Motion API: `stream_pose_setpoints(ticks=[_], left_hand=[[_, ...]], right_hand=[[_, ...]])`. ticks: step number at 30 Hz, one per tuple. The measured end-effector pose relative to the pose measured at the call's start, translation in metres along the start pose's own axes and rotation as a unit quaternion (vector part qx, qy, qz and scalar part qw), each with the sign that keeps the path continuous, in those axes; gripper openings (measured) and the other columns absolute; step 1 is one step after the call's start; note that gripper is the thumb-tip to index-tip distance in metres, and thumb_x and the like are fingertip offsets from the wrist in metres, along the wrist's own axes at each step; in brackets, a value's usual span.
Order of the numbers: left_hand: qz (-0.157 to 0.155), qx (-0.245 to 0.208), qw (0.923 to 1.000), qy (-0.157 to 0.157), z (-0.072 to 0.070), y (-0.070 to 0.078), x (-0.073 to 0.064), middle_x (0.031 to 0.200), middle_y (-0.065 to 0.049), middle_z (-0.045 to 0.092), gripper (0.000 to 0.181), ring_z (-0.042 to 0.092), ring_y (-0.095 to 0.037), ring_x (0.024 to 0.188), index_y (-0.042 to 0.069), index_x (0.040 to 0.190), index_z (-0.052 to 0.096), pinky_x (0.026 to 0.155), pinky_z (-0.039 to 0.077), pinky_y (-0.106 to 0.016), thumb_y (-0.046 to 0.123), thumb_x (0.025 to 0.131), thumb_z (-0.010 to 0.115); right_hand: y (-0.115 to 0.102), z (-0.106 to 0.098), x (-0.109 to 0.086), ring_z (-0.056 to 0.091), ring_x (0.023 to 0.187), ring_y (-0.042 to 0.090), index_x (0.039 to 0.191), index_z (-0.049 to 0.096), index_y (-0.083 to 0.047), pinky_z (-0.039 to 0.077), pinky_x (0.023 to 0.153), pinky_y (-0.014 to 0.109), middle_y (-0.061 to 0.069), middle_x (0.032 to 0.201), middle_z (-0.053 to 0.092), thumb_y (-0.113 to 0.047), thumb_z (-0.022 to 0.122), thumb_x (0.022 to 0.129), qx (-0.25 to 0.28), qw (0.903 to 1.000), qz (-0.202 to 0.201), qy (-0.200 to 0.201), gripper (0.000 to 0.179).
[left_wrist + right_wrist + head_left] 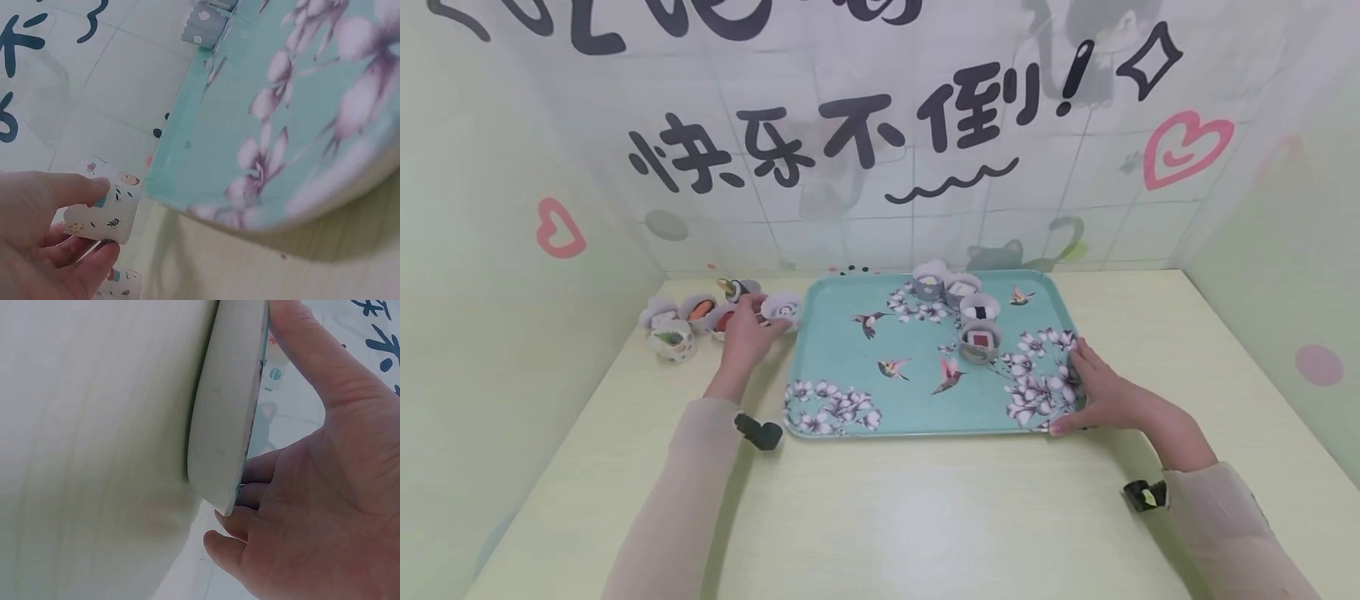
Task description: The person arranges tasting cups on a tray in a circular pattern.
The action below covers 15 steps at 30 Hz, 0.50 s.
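My left hand [752, 333] pinches a small patterned paper cup [115, 212] between thumb and fingers, just left of the tray. In the head view this cup [782, 307] holds a whitish piece of food. Around that hand stand several similar cups, one with an orange-topped piece [702, 309] and one with a red piece [722, 320]. My right hand [1112, 396] holds the turquoise tray [835, 333] by its near right corner, thumb at the front edge and fingers along the right side. In the right wrist view, the fingers [250, 494] bend against the tray's rim.
On the tray stand several cups in a curved row, the nearest with a red-centred piece [980, 342]. A printed wall sheet [865, 183] hangs behind the pale wooden table [910, 508]. Dark wrist devices [760, 432] sit by both cuffs.
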<state>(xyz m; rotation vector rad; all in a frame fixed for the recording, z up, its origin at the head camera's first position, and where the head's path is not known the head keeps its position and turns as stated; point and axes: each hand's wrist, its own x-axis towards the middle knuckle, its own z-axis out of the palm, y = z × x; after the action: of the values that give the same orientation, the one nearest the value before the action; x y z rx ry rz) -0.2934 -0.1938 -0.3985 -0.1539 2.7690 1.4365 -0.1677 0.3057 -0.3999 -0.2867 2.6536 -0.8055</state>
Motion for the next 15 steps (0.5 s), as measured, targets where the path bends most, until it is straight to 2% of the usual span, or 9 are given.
stream_pose_setpoints(ticks=[7,15], left_hand=[[0.030,0.004,0.9991,-0.031,0.006,0.011,-0.004,0.152,-0.025,0.040,0.064,0.045,-0.040,0.139,0.000,0.148,0.032,0.111,0.045,-0.049,0.018,0.096,0.065],[0.040,0.016,0.9975,-0.056,0.016,0.022,-0.009,0.152,-0.024,0.042,0.062,0.046,-0.039,0.139,0.001,0.146,0.035,0.113,0.044,-0.048,0.018,0.095,0.067]], right_hand=[[0.001,0.001,0.000,-0.010,0.146,0.057,0.149,-0.002,0.021,0.011,0.115,0.073,0.041,0.156,-0.016,-0.039,0.089,0.070,0.000,1.0000,-0.002,0.000,0.135],[0.002,0.001,0.000,-0.011,0.146,0.057,0.149,-0.003,0.020,0.011,0.115,0.073,0.041,0.156,-0.017,-0.039,0.089,0.070,0.002,1.0000,-0.001,0.000,0.135]])
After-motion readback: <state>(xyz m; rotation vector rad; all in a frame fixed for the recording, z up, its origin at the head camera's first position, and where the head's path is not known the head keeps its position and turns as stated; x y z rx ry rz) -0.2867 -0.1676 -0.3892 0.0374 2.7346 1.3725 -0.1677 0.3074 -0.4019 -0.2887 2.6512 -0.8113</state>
